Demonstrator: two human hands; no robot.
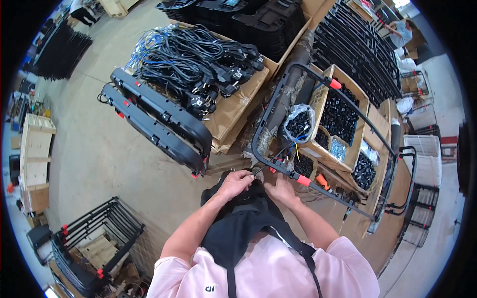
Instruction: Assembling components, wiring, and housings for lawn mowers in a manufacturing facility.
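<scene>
A black tubular frame (366, 119) with red sleeves lies slanted in front of me and to the right, propped over the parts crates. My left hand (236, 184) is closed in a pinch on a thin dark cable (259, 171) beside the frame's near left corner. Just under the near bar sits my right hand (281, 189), its fingers curled close to the bar and partly hidden; what they hold I cannot make out. A small red piece (273, 170) shows between the hands. Black and yellow wires (297, 148) run across the frame's near left side.
Inside the frame's outline stand a wooden crate (318, 147) of small black parts and a bagged bucket (299, 124). An orange-handled tool (323, 182) lies nearby. Power cords (189, 64) heap on cartons ahead. Two long black housings (159, 124) stand left; stacked frames (107, 223) sit lower left.
</scene>
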